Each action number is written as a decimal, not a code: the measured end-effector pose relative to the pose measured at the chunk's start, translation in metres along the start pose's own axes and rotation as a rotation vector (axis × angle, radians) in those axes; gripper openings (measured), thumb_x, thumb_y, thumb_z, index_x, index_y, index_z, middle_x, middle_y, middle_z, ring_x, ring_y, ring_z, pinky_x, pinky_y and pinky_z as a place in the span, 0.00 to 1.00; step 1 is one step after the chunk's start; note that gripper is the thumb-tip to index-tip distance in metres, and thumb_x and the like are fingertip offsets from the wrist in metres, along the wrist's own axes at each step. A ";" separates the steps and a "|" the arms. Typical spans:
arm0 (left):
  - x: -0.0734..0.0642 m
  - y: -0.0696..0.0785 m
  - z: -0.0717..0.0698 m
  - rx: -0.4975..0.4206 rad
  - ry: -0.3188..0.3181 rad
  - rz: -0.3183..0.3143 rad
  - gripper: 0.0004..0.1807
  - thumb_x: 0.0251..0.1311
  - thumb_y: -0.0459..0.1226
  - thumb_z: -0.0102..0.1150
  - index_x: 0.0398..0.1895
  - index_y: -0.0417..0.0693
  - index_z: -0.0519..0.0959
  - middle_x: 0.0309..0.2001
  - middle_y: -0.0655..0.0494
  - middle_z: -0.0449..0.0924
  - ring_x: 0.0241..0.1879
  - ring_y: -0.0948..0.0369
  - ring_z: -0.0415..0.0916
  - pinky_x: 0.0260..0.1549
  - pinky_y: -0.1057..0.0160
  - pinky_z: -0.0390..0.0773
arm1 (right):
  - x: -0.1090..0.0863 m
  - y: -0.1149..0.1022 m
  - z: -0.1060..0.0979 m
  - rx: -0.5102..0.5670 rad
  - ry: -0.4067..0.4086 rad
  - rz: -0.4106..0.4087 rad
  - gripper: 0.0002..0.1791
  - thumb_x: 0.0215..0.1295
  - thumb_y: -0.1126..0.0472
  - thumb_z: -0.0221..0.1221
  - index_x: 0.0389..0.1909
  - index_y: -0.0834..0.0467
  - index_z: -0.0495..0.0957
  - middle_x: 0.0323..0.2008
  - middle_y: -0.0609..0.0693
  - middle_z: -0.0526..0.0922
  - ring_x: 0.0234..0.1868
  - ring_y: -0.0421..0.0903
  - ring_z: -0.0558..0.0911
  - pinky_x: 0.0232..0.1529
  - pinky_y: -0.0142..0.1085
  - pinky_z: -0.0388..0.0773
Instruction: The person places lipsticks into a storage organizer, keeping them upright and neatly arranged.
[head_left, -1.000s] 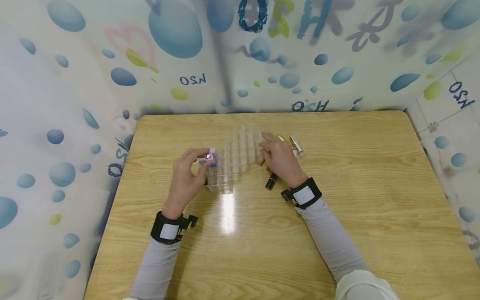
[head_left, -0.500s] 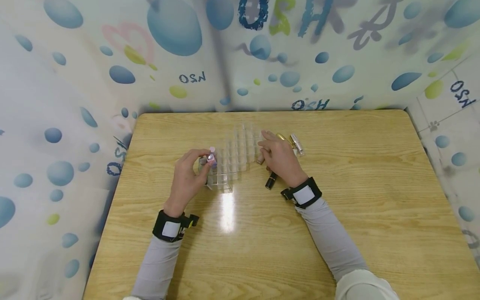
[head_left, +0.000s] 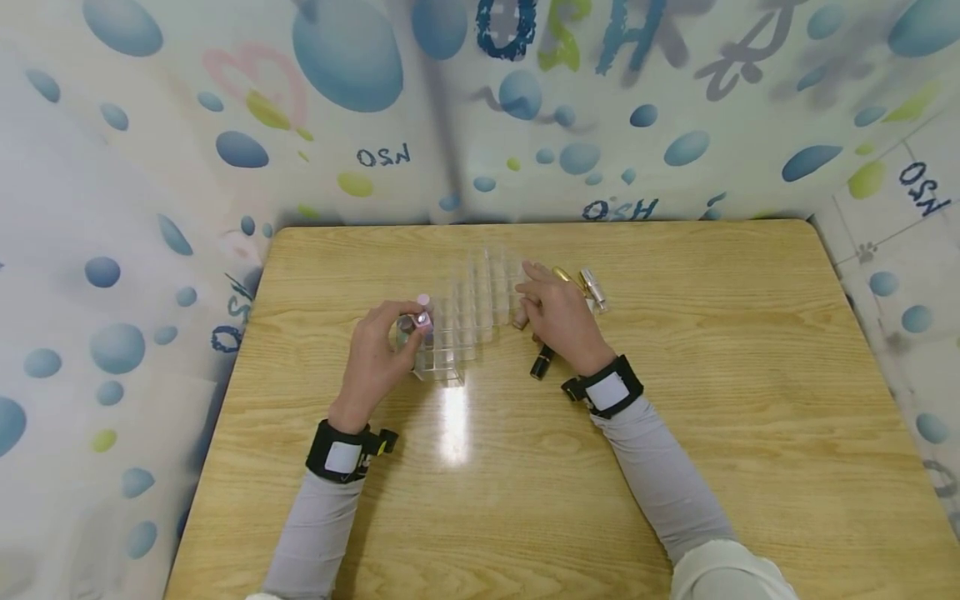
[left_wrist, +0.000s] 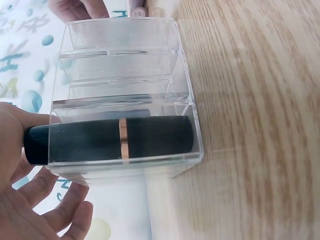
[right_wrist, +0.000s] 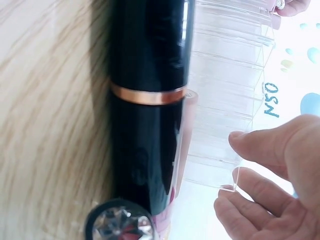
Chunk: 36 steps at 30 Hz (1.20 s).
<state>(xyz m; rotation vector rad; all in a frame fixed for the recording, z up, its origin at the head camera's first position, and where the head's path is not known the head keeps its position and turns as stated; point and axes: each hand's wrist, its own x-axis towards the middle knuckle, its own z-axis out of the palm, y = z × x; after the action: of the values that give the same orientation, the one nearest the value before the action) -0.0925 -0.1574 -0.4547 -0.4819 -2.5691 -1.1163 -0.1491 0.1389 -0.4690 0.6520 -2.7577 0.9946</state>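
My left hand (head_left: 373,354) pinches a pink and purple lipstick with a jewelled top (head_left: 422,320) between thumb and index finger, at the left end of a clear acrylic lipstick organizer (head_left: 480,312). Its lower part sits down among the compartments. Beside it show a round pale pink cap (head_left: 423,300) and a grey cap. A black lipstick with a copper band (left_wrist: 90,142) stands in an end compartment in the left wrist view. At the organizer's other end, my right hand (head_left: 562,321) holds its edge, the thumb and fingers about the end corner in the right wrist view.
Several lipsticks lie right of the organizer, partly under my right hand: a black lipstick (head_left: 542,362), a silver one (head_left: 593,290) and a gold one (head_left: 562,275). A clear faceted cap end (right_wrist: 122,222) shows close to the right wrist camera. The patterned wall (head_left: 480,192) borders the wooden table's far edge.
The jewelled lipstick in my left hand has straightened and gone lower into the organizer, with less of its purple body showing. My right hand has stayed in place.
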 end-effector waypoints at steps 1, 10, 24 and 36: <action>0.000 0.000 0.000 -0.001 0.001 0.001 0.15 0.60 0.30 0.70 0.50 0.38 0.83 0.48 0.46 0.87 0.42 0.52 0.80 0.46 0.44 0.79 | 0.000 0.000 0.000 0.000 0.003 -0.001 0.14 0.70 0.67 0.62 0.53 0.65 0.86 0.71 0.63 0.73 0.72 0.58 0.72 0.65 0.49 0.78; 0.001 0.000 -0.003 -0.022 0.017 0.006 0.15 0.62 0.31 0.69 0.51 0.39 0.84 0.49 0.48 0.87 0.48 0.51 0.82 0.52 0.46 0.78 | 0.002 -0.002 -0.001 -0.002 0.013 -0.004 0.14 0.70 0.67 0.62 0.53 0.65 0.87 0.70 0.62 0.73 0.72 0.58 0.72 0.65 0.50 0.77; 0.000 0.009 0.001 -0.033 0.023 0.094 0.13 0.64 0.31 0.67 0.51 0.38 0.84 0.43 0.46 0.86 0.40 0.53 0.80 0.44 0.50 0.78 | 0.001 -0.005 -0.003 -0.011 -0.008 0.018 0.14 0.69 0.67 0.62 0.53 0.66 0.86 0.71 0.62 0.73 0.72 0.59 0.73 0.66 0.50 0.76; -0.004 0.038 0.021 -0.006 0.021 0.199 0.13 0.60 0.31 0.70 0.47 0.38 0.85 0.45 0.45 0.88 0.46 0.48 0.83 0.52 0.47 0.78 | -0.007 0.002 -0.010 -0.017 -0.105 -0.053 0.20 0.74 0.66 0.57 0.64 0.66 0.80 0.76 0.62 0.66 0.56 0.58 0.84 0.41 0.43 0.82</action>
<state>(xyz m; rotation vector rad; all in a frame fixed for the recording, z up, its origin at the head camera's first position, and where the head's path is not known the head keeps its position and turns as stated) -0.0759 -0.1176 -0.4458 -0.7060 -2.4378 -1.0536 -0.1440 0.1491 -0.4638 0.7919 -2.8192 0.9514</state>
